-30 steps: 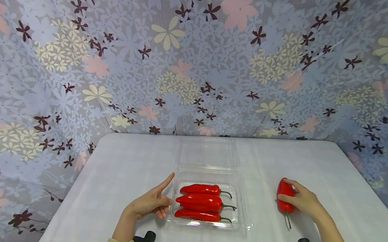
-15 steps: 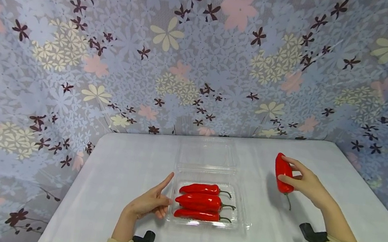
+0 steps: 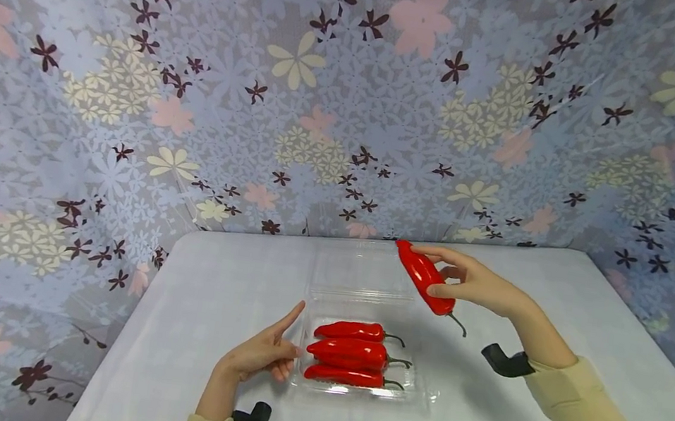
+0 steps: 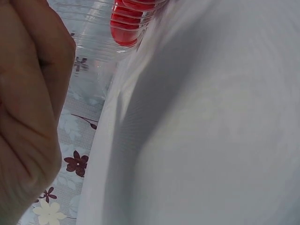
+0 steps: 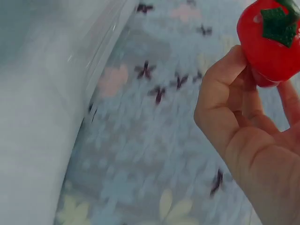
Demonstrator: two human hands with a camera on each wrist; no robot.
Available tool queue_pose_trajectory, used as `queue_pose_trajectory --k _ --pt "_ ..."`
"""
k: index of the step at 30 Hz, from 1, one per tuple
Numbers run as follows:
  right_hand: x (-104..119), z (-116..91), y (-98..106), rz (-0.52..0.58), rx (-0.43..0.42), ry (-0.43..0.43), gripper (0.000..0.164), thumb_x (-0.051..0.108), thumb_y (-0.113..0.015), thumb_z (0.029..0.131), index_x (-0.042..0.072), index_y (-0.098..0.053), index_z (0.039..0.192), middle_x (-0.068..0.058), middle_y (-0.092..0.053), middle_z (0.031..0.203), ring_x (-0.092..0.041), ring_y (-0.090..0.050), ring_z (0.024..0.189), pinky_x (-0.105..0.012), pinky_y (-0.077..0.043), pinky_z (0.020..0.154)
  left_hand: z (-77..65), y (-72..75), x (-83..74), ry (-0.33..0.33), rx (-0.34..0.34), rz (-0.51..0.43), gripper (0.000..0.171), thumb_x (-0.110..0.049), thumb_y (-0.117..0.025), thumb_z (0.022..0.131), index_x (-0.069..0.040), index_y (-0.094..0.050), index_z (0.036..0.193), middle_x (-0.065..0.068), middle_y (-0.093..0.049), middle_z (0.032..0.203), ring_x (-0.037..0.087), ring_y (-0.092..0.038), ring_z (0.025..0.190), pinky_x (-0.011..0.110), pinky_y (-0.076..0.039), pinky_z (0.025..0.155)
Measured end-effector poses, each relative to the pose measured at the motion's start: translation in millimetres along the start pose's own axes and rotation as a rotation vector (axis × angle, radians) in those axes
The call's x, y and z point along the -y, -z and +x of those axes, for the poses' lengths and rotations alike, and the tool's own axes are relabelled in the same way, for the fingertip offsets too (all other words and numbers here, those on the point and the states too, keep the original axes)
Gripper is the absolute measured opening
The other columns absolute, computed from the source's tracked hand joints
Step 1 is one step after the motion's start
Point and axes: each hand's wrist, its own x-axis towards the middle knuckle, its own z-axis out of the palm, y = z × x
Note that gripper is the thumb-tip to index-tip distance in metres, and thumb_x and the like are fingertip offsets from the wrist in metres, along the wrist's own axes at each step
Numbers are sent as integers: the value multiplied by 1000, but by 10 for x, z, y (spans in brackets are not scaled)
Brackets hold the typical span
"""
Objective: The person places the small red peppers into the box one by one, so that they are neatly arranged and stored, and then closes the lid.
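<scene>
My right hand [image 3: 478,284] pinches a red pepper [image 3: 423,273] between thumb and fingers, raised above the table, its green stem hanging toward the lower right. In the right wrist view, the stem end of this pepper [image 5: 272,44] faces the camera. A clear plastic clamshell container [image 3: 422,385] lies with its lid [image 3: 362,267] folded back toward the wall. Three red peppers [image 3: 351,352] lie in it side by side, stems to the right. At its left rim, my left hand [image 3: 259,355] holds the edge with thumb and curled fingers, index finger extended along the side.
A white cloth covers the table [image 3: 205,293]. Behind it rises a flower-patterned curtain [image 3: 352,99], close to the table's back edge. Each wrist wears a black camera mount, the right mount [image 3: 507,361] over the table's right side.
The right hand has lifted the pepper off the table's right side and carried it left, near the lid's right edge. The left hand and the container have stayed put.
</scene>
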Motion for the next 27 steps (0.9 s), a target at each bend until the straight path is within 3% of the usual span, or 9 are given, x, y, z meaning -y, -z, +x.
queue_pose_trajectory --k 5,12,18,27 --pt "65 300 -185 -7 186 15 59 16 -65 89 20 -42 143 -11 -42 135 -34 -48 110 -43 -51 79 20 -6 10 5 12 -11 85 -3 -55 91 -32 -4 153 4 -56 61 10 -56 48 25 -54 51" --pt "-29 603 -507 -22 410 -4 58 10 -63 87 20 -45 141 -7 -48 130 -29 -53 100 -40 -53 76 17 -6 17 6 17 -23 84 -1 -54 91 -33 -5 152 4 -55 61 11 -57 47 25 -54 51" --pt "-104 725 -704 -48 502 19 57 7 -63 85 19 -49 139 -2 -50 129 -26 -53 100 -38 -53 78 20 -17 4 4 18 -19 85 -3 -55 92 -32 -4 153 4 -55 61 11 -56 47 26 -54 50" --pt "-212 778 -926 -157 548 21 53 2 -62 84 18 -55 134 1 -52 128 -22 -49 107 -32 -49 85 6 4 -8 -2 15 -21 85 -2 -54 91 -32 -4 153 4 -56 60 11 -56 47 25 -54 50"
